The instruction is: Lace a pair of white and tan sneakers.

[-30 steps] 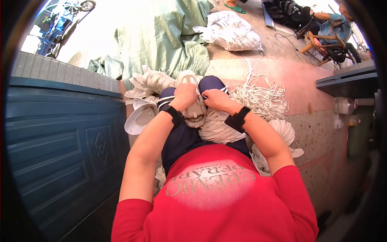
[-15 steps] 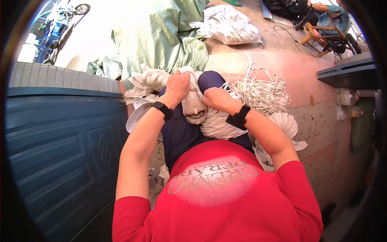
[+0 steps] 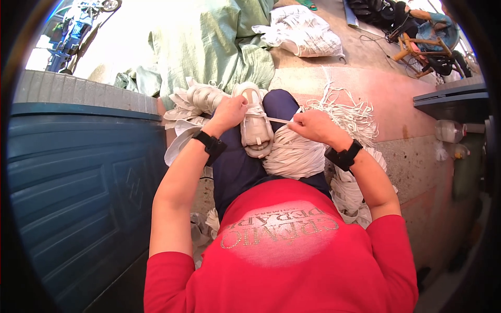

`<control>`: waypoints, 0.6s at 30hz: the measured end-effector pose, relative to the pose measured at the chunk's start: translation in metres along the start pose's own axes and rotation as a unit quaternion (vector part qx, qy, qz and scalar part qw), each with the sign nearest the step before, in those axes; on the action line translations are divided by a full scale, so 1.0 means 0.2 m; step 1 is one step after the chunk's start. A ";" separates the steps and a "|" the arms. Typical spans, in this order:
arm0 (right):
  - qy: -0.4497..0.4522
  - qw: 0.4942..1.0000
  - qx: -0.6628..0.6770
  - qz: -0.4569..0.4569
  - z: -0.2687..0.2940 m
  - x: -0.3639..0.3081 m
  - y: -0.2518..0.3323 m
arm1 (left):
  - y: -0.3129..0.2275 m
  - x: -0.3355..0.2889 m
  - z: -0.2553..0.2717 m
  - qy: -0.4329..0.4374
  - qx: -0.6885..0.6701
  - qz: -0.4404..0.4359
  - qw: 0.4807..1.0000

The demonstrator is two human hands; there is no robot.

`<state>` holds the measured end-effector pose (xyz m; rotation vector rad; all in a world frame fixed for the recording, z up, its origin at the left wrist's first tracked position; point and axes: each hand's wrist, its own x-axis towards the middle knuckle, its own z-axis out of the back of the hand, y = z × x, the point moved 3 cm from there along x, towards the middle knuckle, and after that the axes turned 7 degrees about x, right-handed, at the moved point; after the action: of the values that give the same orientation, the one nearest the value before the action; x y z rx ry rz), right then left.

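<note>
A beige sneaker [image 3: 257, 128] rests on my lap, its heel toward me and its toe pointing away. My left hand [image 3: 229, 111] is closed at the shoe's left side by the lacing; its fingertips are partly hidden, so what they grip there is unclear. A white shoelace [image 3: 279, 120] runs taut from the shoe to my right hand [image 3: 315, 125], which pinches it to the right. Under my right hand a thick bundle of white laces [image 3: 295, 154] lies across my thigh. More beige shoes [image 3: 201, 99] are piled just beyond my left hand.
Loose laces [image 3: 349, 112] spread beyond my right knee. A green tarp [image 3: 209, 41] and a white sack [image 3: 302, 31] lie ahead. Blue panelled door [image 3: 83, 198] stands at left, a dark ledge [image 3: 449, 101] at right. Another person [image 3: 436, 28] is at the far right near a wooden chair [image 3: 417, 49].
My right hand has moved away from the shoe to the right, drawing the lace out straight. My left hand stays by the lacing.
</note>
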<state>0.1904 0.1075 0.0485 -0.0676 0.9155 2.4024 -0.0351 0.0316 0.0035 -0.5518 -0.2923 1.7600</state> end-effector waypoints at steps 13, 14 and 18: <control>-0.031 0.996 -0.077 0.015 -0.25 0.16 0.12 | -0.05 -0.20 0.04 -0.057 0.271 -0.145 0.950; -0.004 0.995 -0.100 0.016 -0.26 0.17 0.15 | -0.05 -0.21 0.04 -0.058 0.271 -0.143 0.950; -0.019 0.995 -0.092 0.036 -0.22 0.11 0.23 | -0.01 -0.26 0.00 -0.122 0.226 -0.132 0.957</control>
<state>0.1417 0.0637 0.0373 -0.0602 0.6890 2.5400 -0.0236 -0.0180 0.0156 0.0355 -0.1182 1.5649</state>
